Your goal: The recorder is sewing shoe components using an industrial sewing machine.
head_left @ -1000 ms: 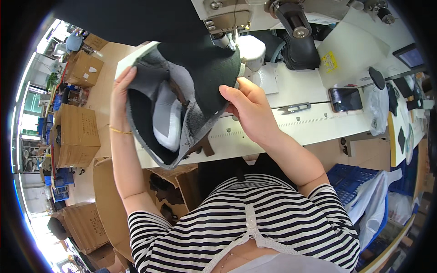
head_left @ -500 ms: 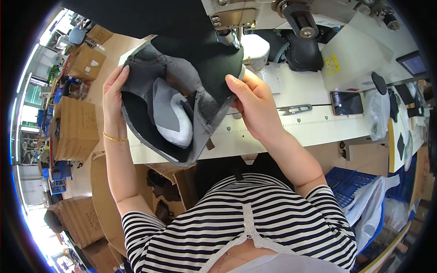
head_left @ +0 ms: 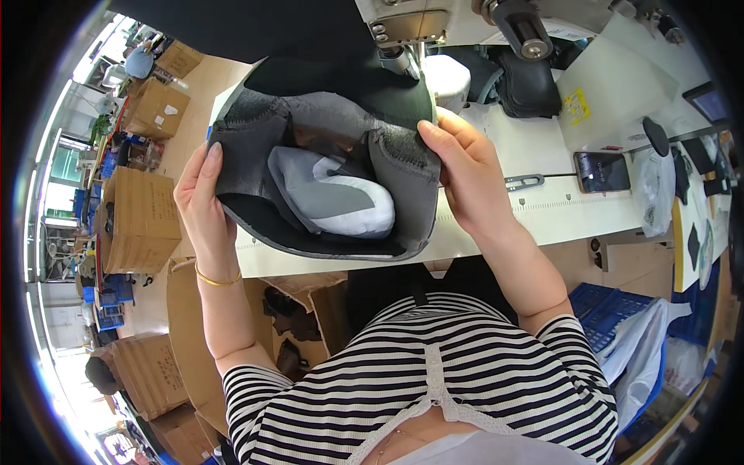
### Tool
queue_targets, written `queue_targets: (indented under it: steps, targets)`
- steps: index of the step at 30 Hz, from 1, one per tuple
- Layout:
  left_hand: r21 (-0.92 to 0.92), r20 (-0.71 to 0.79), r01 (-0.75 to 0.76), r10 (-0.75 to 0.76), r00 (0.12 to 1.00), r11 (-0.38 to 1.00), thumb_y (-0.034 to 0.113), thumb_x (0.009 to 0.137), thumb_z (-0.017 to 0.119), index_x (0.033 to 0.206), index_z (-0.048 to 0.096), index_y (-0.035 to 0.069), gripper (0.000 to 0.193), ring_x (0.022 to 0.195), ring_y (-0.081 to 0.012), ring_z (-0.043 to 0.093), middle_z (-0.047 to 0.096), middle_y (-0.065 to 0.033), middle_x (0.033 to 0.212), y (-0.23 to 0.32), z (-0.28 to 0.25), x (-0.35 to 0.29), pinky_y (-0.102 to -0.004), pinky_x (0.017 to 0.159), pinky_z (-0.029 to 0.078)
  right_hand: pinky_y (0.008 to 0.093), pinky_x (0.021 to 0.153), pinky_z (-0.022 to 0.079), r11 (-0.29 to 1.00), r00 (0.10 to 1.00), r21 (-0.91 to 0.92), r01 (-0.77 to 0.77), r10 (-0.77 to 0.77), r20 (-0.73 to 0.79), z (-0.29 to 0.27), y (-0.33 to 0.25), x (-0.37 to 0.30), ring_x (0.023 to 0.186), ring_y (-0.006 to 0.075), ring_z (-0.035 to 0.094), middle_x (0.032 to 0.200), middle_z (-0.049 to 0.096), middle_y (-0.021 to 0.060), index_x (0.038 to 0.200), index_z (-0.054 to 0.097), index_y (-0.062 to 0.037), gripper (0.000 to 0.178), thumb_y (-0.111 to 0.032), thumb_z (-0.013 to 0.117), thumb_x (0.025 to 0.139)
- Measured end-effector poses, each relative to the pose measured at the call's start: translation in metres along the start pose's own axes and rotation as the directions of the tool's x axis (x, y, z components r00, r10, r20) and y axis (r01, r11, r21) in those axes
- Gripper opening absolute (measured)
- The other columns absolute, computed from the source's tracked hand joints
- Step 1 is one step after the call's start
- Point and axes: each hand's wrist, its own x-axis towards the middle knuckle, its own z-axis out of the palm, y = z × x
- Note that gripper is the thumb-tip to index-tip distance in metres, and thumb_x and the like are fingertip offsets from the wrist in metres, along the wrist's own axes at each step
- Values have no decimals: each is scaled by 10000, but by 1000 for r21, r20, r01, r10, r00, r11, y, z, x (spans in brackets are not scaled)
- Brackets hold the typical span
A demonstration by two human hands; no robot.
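Between my hands hangs a bowl-shaped, padded fabric piece [head_left: 256,155], black and dark grey, with its hollow side facing me. Inside it lies a grey and white fabric part [head_left: 325,194]. My left hand [head_left: 203,182] pinches the left edge, thumb on the near face. At the right edge, my right hand [head_left: 469,167] grips the fabric between thumb and fingers. The far side of the piece reaches up to the sewing machine [head_left: 411,39], close by the needle area; whether it is under the presser foot is hidden.
A white worktable [head_left: 542,209] with a ruler strip holds thread snips [head_left: 525,182] and a phone [head_left: 602,172] at right. Dark fabric pieces [head_left: 527,85] are stacked behind. Cardboard boxes [head_left: 139,221] stand left, an open one [head_left: 198,318] below the table; a blue crate [head_left: 597,314] is lower right.
My hands have spread farther apart, the right one moving right, and the piece is stretched wider and turned more level. The whole view has shifted slightly.
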Motion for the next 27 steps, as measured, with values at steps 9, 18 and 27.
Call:
queue_targets:
  steps: [9,18,27]
  targets:
    - [-11,-1,-77,77,997,997,64,916,573,1066,637,-80,217,882,-116,632,677,-102,1003,-7,5,10,-213,803,480,189,699,418,997,997,-13,70,-70,-12,0,-5,4,778,14,508,899,604,-23,993,603,-14,230,-214,493,963]
    - [-51,-32,-75,73,997,996,35,898,591,1070,636,-75,209,891,-115,632,676,-111,1004,-14,6,15,-205,797,487,182,691,431,993,992,46,111,-109,-59,-3,-5,5,824,31,565,967,638,10,1105,596,-10,286,-234,478,972]
    - [-40,-55,-63,60,997,997,41,899,596,1065,637,-80,209,894,-109,623,674,-102,1000,-12,10,13,-205,815,472,155,617,328,978,989,-170,119,-132,-67,-1,-4,-8,736,-25,435,865,571,-69,1171,585,1,307,-204,510,956]
